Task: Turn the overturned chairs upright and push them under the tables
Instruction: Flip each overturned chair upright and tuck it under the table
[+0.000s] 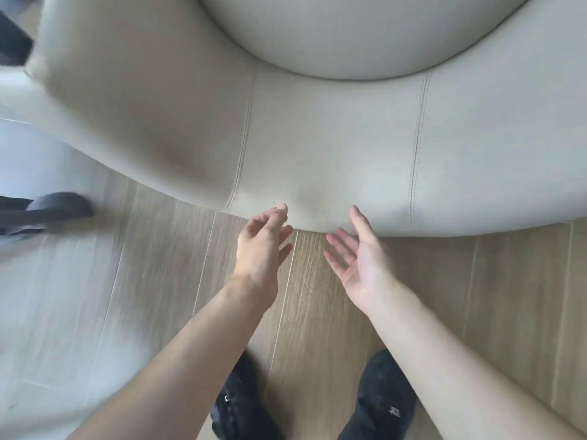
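Observation:
A cream upholstered chair (317,138) fills the upper part of the head view, seen from above, with its curved stitched backrest toward me and the round seat cushion (359,30) beyond it. My left hand (260,246) reaches toward the backrest's near edge with fingers relaxed, fingertips at or just short of the fabric. My right hand (359,252) is spread palm-up beside it, thumb tip near the backrest. Neither hand holds anything.
Light wood-plank floor (158,296) lies below the chair. My two black shoes (381,404) stand at the bottom. A dark chair or table foot (57,208) shows at the left edge, and a dark shape (12,39) sits at the top left corner.

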`<state>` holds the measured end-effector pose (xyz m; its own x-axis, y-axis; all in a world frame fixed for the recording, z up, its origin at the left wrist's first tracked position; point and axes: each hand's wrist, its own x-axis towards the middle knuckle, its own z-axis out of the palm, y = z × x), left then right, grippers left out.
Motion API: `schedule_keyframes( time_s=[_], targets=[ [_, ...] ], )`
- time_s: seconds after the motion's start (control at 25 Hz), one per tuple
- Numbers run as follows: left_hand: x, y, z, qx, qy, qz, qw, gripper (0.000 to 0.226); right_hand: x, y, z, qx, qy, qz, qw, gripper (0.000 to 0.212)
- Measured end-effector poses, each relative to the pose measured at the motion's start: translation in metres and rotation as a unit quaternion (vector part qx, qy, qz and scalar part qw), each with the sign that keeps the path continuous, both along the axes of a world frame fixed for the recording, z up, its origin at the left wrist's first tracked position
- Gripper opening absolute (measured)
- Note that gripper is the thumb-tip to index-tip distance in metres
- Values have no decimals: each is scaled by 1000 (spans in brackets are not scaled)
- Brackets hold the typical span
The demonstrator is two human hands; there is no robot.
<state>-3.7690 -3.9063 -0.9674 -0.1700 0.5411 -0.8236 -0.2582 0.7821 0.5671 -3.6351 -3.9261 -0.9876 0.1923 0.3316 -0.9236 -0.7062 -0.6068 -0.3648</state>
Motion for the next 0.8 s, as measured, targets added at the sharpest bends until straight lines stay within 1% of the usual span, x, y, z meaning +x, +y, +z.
schedule_keyframes(
  time_s=[0.08, 0.16, 0.24, 0.28, 0.32, 0.4, 0.48, 0.56, 0.64, 0.72, 0.8],
  targets=[
    [0, 7, -43, -23, -23, 40, 999, 34, 5, 4, -42, -4, -25, -10, 1000, 32],
    [3, 10, -83, -24, -16, 62, 998, 51, 10, 4, -79, -9, -85, -6, 996, 48],
    [4, 9, -116, -20, 16, 78, 997, 56, 10, -3, -105, -6, -118, -24, 993, 66],
    [3, 10, -130, -16, 29, 91, 995, 59, 10, -7, -117, -1, -111, -45, 993, 69],
    [0, 14, -139, -12, 30, 108, 994, 64, 12, -10, -125, 6, -96, -63, 993, 68],
    [-11, 26, -156, 16, -8, 136, 991, 79, 19, -14, -138, 30, -77, -64, 995, 65],
    [-23, 37, -165, 56, -41, 129, 989, 95, 27, -8, -145, 67, -69, -61, 993, 75],
    [-28, 41, -170, 79, -54, 119, 988, 98, 32, 0, -146, 94, -48, -109, 988, 76],
    [-28, 42, -171, 83, -54, 126, 987, 98, 33, 5, -144, 110, -25, -141, 984, 68],
    [-29, 41, -171, 81, -58, 142, 985, 97, 33, 6, -144, 107, -28, -130, 985, 62],
    [-32, 40, -174, 91, -79, 142, 983, 96, 35, 4, -146, 103, -34, -124, 986, 63]
  ],
)
